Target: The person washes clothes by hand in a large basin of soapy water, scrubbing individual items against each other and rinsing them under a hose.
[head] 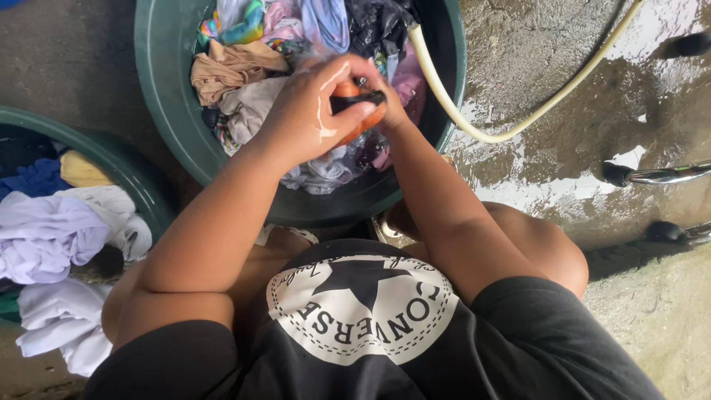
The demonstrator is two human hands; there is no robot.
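Note:
Over a dark green wash tub (167, 96) full of wet, mixed-colour clothes (252, 67), both my hands meet. My left hand (311, 111) is closed around an orange garment with black trim (355, 100). My right hand (392, 107) is mostly hidden behind the left one and grips the same garment from the other side. Both hands look wet. A cream hose (452, 96) runs into the tub at its right rim.
A second green tub (111, 159) at the left holds white, lilac, blue and yellow laundry (52, 237). Wet concrete ground (563, 111) lies to the right, with metal chair legs with black feet (652, 175) at the right edge. My knees are close under the tub.

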